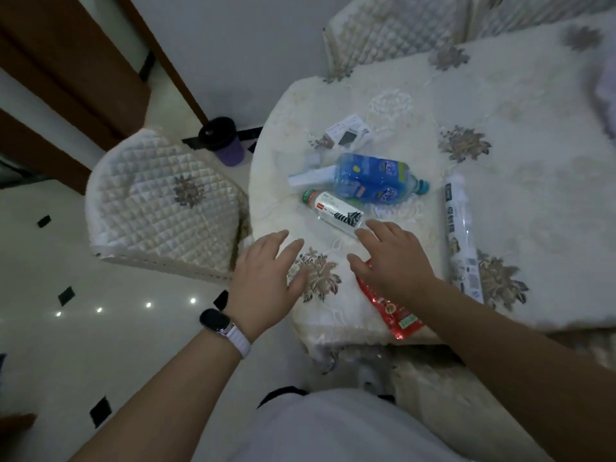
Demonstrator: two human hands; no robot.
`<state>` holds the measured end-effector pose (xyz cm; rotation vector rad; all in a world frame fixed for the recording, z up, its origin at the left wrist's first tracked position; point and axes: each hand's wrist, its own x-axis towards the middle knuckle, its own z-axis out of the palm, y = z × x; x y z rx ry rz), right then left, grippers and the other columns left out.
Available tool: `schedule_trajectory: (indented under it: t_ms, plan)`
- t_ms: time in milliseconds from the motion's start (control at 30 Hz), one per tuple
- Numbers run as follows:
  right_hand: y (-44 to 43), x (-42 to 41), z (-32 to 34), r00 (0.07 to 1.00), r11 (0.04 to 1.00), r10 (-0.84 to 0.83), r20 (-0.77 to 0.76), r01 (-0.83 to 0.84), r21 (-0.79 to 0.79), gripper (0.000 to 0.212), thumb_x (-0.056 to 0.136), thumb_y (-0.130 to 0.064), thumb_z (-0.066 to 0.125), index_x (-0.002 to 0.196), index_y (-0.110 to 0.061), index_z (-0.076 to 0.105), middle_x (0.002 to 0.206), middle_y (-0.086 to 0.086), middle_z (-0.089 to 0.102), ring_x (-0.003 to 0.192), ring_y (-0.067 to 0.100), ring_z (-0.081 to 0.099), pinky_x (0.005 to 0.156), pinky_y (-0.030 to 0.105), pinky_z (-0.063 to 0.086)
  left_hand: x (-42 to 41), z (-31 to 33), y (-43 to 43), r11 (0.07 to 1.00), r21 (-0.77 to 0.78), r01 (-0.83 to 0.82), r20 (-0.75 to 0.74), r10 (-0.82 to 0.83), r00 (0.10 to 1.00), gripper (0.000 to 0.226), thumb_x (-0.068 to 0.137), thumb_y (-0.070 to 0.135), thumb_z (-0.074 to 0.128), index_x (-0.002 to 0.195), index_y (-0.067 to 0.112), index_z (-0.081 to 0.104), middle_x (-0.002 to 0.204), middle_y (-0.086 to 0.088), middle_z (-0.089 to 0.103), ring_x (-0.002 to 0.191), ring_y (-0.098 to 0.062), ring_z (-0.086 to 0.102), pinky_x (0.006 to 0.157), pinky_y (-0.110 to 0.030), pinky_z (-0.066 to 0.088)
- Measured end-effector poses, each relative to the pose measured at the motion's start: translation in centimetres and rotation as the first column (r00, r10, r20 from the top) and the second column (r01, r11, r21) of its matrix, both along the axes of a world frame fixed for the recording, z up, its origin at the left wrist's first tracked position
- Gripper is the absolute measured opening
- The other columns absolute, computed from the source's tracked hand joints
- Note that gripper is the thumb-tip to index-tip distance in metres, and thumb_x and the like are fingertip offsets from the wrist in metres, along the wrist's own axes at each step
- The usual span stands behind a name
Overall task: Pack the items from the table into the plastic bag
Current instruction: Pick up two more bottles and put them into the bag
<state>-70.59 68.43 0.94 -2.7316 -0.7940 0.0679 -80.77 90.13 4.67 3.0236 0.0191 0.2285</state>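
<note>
On the table's cream flowered cloth [520, 135] lie a blue water bottle [373, 178], a clear bottle with a white label and green cap [333, 210], a white tube [310, 177], a small white box [348, 132], a long roll in a wrapper [461, 235] and a red snack packet [390, 308]. My left hand [266, 275] hovers open over the cloth at the near edge. My right hand [390, 258] reaches out with spread fingers above the red packet, fingertips near the clear bottle's base. A thin whitish film near the hands may be the plastic bag; I cannot tell.
A quilted chair [160, 208] stands left of the table and another [396, 28] behind it. A purple bin with a black lid [223, 141] sits on the tiled floor. A watch is on my left wrist.
</note>
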Motion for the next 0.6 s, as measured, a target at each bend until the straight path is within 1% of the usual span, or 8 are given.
schedule_trajectory:
  t_ms: [67, 133, 200, 300, 367, 467, 600]
  plan:
    - [-0.2, 0.2, -0.5, 0.996, 0.997, -0.076, -0.036, 0.076, 0.002, 0.051, 0.088, -0.049, 0.053, 0.128, -0.017, 0.059, 0.135, 0.008, 0.057, 0.120, 0.028, 0.052, 0.095, 0.043, 0.043, 2.9, -0.3, 0.7, 0.998, -0.011, 0.068, -0.031, -0.068, 0.997, 0.048, 0.090, 0.043, 0.053, 0.128, 0.016, 0.063, 0.133, -0.015, 0.059, 0.118, -0.036, 0.056, 0.094, -0.048, 0.049]
    - [-0.1, 0.4, -1.3, 0.988, 0.990, -0.137, -0.070, 0.135, -0.031, 0.053, 0.089, -0.050, 0.052, 0.132, -0.020, 0.056, 0.140, 0.006, 0.053, 0.125, 0.027, 0.048, 0.099, 0.043, 0.040, 5.7, -0.6, 1.2, 0.990, -0.035, 0.136, -0.036, -0.138, 0.990, 0.049, 0.089, 0.043, 0.053, 0.128, 0.015, 0.064, 0.132, -0.016, 0.060, 0.118, -0.037, 0.056, 0.094, -0.049, 0.049]
    - [0.3, 1.0, -1.7, 0.975, 0.980, -0.195, -0.110, 0.189, -0.062, 0.055, 0.090, -0.051, 0.051, 0.136, -0.022, 0.052, 0.145, 0.004, 0.048, 0.130, 0.026, 0.043, 0.102, 0.042, 0.036, 8.6, -1.0, 2.0, 0.975, -0.068, 0.210, 0.001, -0.211, 0.978, 0.049, 0.089, 0.042, 0.054, 0.127, 0.013, 0.064, 0.130, -0.016, 0.061, 0.117, -0.036, 0.057, 0.093, -0.049, 0.050]
    - [1.4, 2.2, -2.1, 0.952, 0.960, -0.268, -0.148, 0.251, -0.122, 0.060, 0.090, -0.055, 0.050, 0.141, -0.023, 0.046, 0.148, 0.002, 0.043, 0.134, 0.025, 0.038, 0.106, 0.042, 0.032, 12.9, -2.0, 3.5, 0.940, -0.161, 0.301, 0.073, -0.293, 0.953, 0.045, 0.088, 0.037, 0.058, 0.124, 0.011, 0.066, 0.125, -0.016, 0.063, 0.114, -0.034, 0.059, 0.089, -0.046, 0.051]
    - [2.6, 2.9, -2.1, 0.924, 0.938, -0.337, -0.182, 0.311, -0.156, 0.063, 0.089, -0.056, 0.051, 0.143, -0.023, 0.044, 0.148, 0.002, 0.043, 0.134, 0.025, 0.039, 0.106, 0.043, 0.034, 15.8, -2.7, 4.6, 0.904, -0.216, 0.369, 0.096, -0.356, 0.930, 0.045, 0.086, 0.036, 0.060, 0.123, 0.010, 0.067, 0.124, -0.017, 0.064, 0.113, -0.034, 0.059, 0.090, -0.045, 0.052]
    - [4.7, 3.5, -2.4, 0.881, 0.895, -0.441, -0.173, 0.415, -0.166, 0.066, 0.085, -0.055, 0.056, 0.141, -0.022, 0.046, 0.143, 0.004, 0.049, 0.129, 0.027, 0.046, 0.101, 0.044, 0.039, 19.9, -3.5, 5.8, 0.849, -0.257, 0.461, 0.115, -0.447, 0.887, 0.047, 0.085, 0.038, 0.058, 0.122, 0.009, 0.068, 0.124, -0.017, 0.064, 0.112, -0.035, 0.060, 0.090, -0.044, 0.052]
    - [7.6, 5.4, -2.0, 0.830, 0.851, -0.520, -0.201, 0.485, -0.201, 0.070, 0.084, -0.052, 0.060, 0.143, -0.018, 0.044, 0.142, 0.006, 0.048, 0.128, 0.028, 0.045, 0.100, 0.044, 0.040, 25.8, -4.4, 5.6, 0.769, -0.281, 0.575, 0.067, -0.582, 0.811, 0.052, 0.086, 0.040, 0.052, 0.124, 0.007, 0.065, 0.125, -0.018, 0.063, 0.110, -0.037, 0.060, 0.090, -0.048, 0.053]
